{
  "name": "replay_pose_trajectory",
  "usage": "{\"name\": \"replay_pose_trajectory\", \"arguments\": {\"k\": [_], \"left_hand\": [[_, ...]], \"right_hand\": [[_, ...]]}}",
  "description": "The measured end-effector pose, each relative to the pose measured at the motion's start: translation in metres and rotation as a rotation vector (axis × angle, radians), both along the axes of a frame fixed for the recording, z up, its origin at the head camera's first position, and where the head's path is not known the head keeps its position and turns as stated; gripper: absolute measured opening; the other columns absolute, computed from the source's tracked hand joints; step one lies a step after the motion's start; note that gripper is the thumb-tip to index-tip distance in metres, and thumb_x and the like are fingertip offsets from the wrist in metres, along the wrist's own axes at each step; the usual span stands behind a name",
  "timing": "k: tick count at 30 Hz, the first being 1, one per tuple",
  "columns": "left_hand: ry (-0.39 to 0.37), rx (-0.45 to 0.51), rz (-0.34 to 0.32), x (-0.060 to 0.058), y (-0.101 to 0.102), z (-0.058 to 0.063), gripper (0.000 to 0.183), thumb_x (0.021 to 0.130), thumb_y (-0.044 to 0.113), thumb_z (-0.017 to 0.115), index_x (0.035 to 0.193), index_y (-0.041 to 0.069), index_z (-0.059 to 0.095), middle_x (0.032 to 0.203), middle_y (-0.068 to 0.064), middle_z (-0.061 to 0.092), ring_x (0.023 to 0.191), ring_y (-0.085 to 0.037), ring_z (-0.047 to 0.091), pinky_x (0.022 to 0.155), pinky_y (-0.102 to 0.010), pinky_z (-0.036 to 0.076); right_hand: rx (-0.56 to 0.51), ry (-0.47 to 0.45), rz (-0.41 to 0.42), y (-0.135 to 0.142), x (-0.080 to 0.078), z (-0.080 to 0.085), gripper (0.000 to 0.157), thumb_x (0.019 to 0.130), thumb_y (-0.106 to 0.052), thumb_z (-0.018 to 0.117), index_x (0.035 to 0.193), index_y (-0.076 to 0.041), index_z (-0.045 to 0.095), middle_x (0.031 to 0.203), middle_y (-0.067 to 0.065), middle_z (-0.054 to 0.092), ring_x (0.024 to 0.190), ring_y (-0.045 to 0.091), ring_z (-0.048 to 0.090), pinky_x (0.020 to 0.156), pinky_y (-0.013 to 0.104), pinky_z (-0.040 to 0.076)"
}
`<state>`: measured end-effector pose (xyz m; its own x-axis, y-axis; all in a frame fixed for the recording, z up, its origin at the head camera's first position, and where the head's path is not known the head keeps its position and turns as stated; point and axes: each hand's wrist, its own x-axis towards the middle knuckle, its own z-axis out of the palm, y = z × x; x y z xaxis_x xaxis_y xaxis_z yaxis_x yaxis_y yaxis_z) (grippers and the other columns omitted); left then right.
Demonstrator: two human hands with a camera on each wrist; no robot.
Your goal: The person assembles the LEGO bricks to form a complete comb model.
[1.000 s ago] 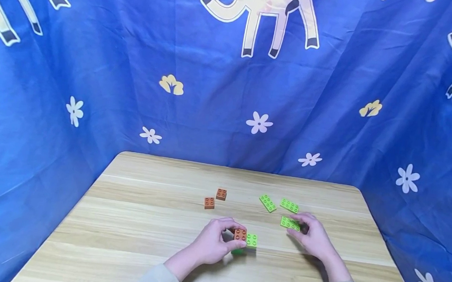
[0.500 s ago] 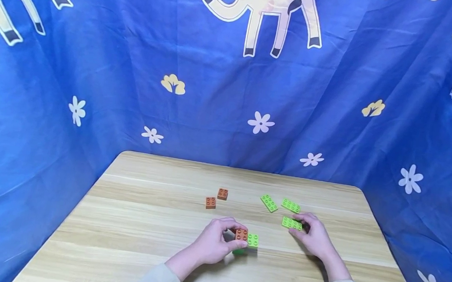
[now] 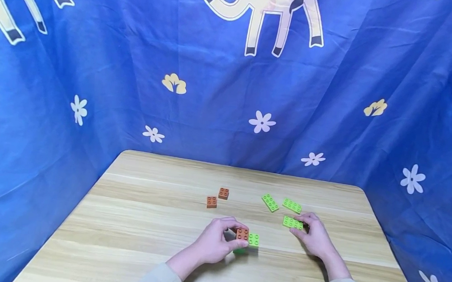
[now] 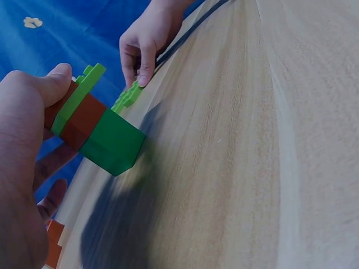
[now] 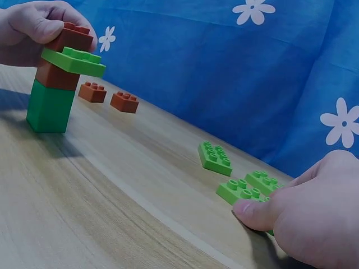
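Observation:
My left hand point(image 3: 216, 241) grips the top brown brick point(image 5: 69, 38) of a small tower between thumb and fingers. Below that brick sits a light green plate point(image 5: 76, 61) that juts out to the right, then another brown brick point(image 5: 56, 75), with a dark green block point(image 5: 50, 107) at the bottom. The tower looks upright; whether its base touches the wooden table point(image 3: 138, 241) I cannot tell. Over to the right, my right hand point(image 3: 315, 236) pinches a light green eight-stud plate point(image 3: 292, 223) by its right end. That plate lies low at the tabletop, its right end partly hidden by fingers.
Two more light green plates, a slanted one point(image 3: 270, 203) and a straighter one point(image 3: 292, 205), lie just beyond the right hand. Farther back near the middle are two loose brown bricks, a nearer one point(image 3: 211, 202) and a farther one point(image 3: 223, 193). A blue patterned curtain point(image 3: 214, 90) surrounds the table.

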<state>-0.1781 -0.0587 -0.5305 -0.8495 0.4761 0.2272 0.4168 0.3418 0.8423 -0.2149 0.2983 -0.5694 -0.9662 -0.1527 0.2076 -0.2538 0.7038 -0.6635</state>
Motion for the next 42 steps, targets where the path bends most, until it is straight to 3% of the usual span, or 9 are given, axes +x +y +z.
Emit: {"name": "replay_pose_trajectory", "arguments": {"k": [11, 16, 21, 30, 37, 42], "left_hand": [[0.003, 0.013, -0.005, -0.001, 0.000, -0.003, 0.038, 0.091, 0.036, 0.085, 0.122, 0.016, 0.078, 0.106, 0.018, 0.070, 0.104, -0.007, 0.066, 0.096, -0.045, 0.055], [0.009, 0.007, -0.003, -0.001, 0.000, -0.002, 0.037, 0.091, 0.037, 0.084, 0.122, 0.018, 0.078, 0.107, 0.018, 0.070, 0.104, -0.007, 0.066, 0.095, -0.045, 0.055], [0.007, 0.009, -0.007, -0.001, 0.000, -0.002, 0.037, 0.091, 0.035, 0.085, 0.123, 0.017, 0.078, 0.106, 0.018, 0.070, 0.102, -0.006, 0.066, 0.094, -0.044, 0.056], [0.009, 0.004, -0.001, 0.000, 0.000, -0.003, 0.038, 0.091, 0.037, 0.084, 0.123, 0.017, 0.078, 0.108, 0.018, 0.071, 0.106, -0.007, 0.066, 0.097, -0.045, 0.055], [0.012, 0.014, -0.005, -0.001, 0.000, -0.003, 0.039, 0.091, 0.038, 0.085, 0.122, 0.015, 0.078, 0.109, 0.017, 0.071, 0.108, -0.008, 0.065, 0.096, -0.045, 0.055], [0.028, 0.028, -0.005, -0.001, 0.000, -0.003, 0.038, 0.091, 0.037, 0.085, 0.121, 0.014, 0.078, 0.109, 0.016, 0.072, 0.106, -0.009, 0.066, 0.093, -0.045, 0.056]], "right_hand": [[-0.021, -0.046, -0.009, -0.002, 0.002, 0.004, 0.044, 0.095, -0.014, 0.081, 0.134, 0.002, 0.067, 0.126, 0.017, 0.067, 0.118, 0.036, 0.063, 0.104, 0.057, 0.049], [-0.030, -0.045, -0.024, -0.005, 0.004, 0.009, 0.042, 0.096, -0.013, 0.080, 0.133, 0.001, 0.067, 0.116, 0.010, 0.070, 0.100, 0.022, 0.065, 0.090, 0.044, 0.055], [-0.043, -0.040, -0.021, -0.010, 0.007, 0.014, 0.044, 0.096, -0.014, 0.080, 0.134, 0.004, 0.066, 0.103, 0.005, 0.067, 0.084, 0.018, 0.059, 0.071, 0.031, 0.052], [-0.088, -0.019, 0.039, -0.024, 0.011, 0.028, 0.047, 0.096, -0.017, 0.080, 0.134, 0.006, 0.066, 0.089, 0.001, 0.059, 0.074, 0.016, 0.055, 0.060, 0.028, 0.050], [-0.097, 0.018, 0.095, -0.038, 0.017, 0.043, 0.046, 0.097, -0.020, 0.080, 0.134, 0.003, 0.067, 0.107, 0.004, 0.069, 0.079, 0.013, 0.060, 0.067, 0.028, 0.055], [-0.077, 0.031, 0.120, -0.048, 0.024, 0.055, 0.044, 0.097, -0.021, 0.079, 0.135, -0.002, 0.068, 0.108, 0.002, 0.068, 0.077, 0.012, 0.059, 0.066, 0.028, 0.054]]}}
